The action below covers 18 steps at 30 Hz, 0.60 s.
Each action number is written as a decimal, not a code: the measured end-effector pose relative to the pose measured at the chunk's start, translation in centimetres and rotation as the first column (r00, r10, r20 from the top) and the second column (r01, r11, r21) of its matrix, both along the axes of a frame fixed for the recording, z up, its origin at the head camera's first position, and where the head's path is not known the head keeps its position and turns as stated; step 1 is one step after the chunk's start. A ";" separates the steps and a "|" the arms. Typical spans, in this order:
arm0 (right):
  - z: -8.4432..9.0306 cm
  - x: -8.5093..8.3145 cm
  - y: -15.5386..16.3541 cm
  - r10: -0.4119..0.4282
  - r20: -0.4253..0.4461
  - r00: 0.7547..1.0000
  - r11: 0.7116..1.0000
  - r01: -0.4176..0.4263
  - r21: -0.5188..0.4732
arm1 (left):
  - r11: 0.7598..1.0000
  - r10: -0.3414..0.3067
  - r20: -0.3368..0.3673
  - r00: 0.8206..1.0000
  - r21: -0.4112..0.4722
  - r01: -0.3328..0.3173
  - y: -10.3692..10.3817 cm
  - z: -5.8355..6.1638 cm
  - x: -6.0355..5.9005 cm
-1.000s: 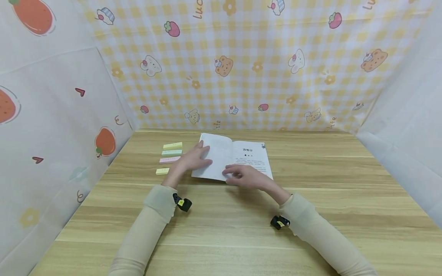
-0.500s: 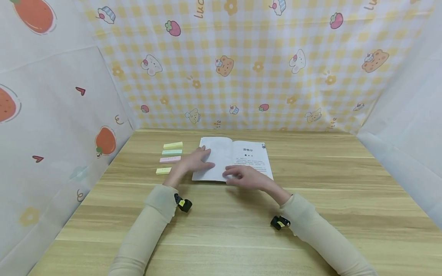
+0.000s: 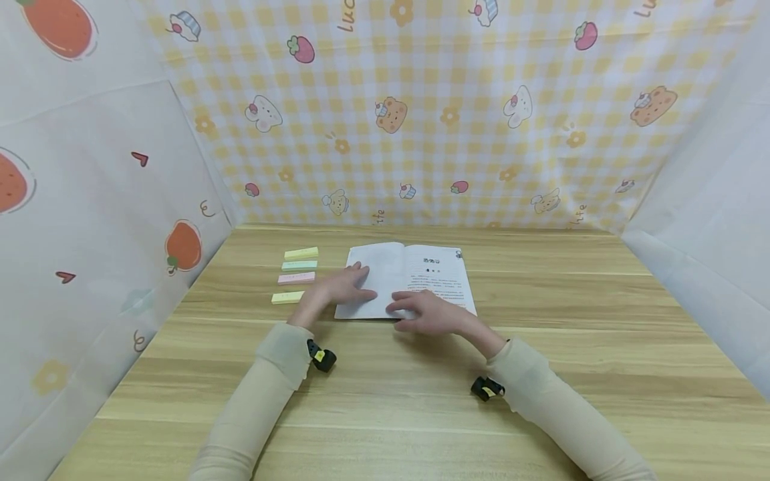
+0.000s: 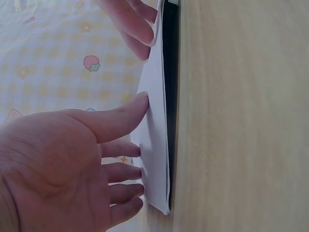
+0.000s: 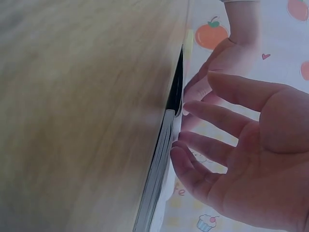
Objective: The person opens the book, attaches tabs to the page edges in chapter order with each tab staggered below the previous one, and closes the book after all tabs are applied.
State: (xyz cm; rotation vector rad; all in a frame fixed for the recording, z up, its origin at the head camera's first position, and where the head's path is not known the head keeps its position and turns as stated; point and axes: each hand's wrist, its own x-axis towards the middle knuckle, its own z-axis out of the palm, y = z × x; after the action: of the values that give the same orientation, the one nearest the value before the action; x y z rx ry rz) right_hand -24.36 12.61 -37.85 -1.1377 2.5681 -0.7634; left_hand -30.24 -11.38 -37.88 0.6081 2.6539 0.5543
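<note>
An open book (image 3: 385,264) lies on the table, its left page blank and its right page (image 3: 442,275) printed. My left hand (image 3: 344,286) rests on the blank page near its outer edge, fingers extended. In the left wrist view, the thumb and fingertips of my left hand (image 4: 72,159) meet the white page (image 4: 157,130). My right hand (image 3: 430,312) is at the book's near edge by the spine, fingers loosely bent over the paper and holding nothing. The right wrist view shows my right hand (image 5: 256,145) with its fingertips right at the page stack (image 5: 157,179).
Left of the book, several sticky-note pads lie in a column: yellow (image 3: 301,254), green (image 3: 299,266), pink (image 3: 297,278) and another yellow pad (image 3: 287,298) nearer me. Beyond the wooden table (image 3: 385,414) hangs a checked cloth (image 3: 445,153), with pale cloth on both sides.
The left page has settled lower and flatter. My left hand has slid slightly toward me and to the right with it; my right hand has barely moved.
</note>
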 end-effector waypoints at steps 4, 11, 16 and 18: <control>0.0 0.2 -0.1 0.006 -0.015 1.000 1.000 -0.005 0.013 | 1.000 0.000 0.010 1.000 -0.015 0.000 0.0 0.2 0.1; 0.2 0.1 -0.3 -0.009 -0.004 1.000 1.000 0.009 -0.001 | 0.999 0.022 0.035 0.999 -0.041 -0.020 0.1 0.2 0.2; 0.5 -0.2 -0.2 -0.050 0.053 0.997 0.999 0.051 -0.012 | 0.999 0.023 0.035 0.999 -0.044 -0.021 0.1 0.1 0.1; 0.5 -0.4 -0.1 -0.089 0.086 0.992 0.996 0.090 -0.014 | 0.999 0.018 0.031 0.999 -0.050 -0.017 0.2 0.0 0.2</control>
State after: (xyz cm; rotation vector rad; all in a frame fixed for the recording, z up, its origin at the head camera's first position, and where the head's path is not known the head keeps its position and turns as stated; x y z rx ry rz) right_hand -24.78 12.51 -37.31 -0.9788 2.5607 -0.8381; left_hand -30.08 -11.15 -37.85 0.5578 2.6370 0.4976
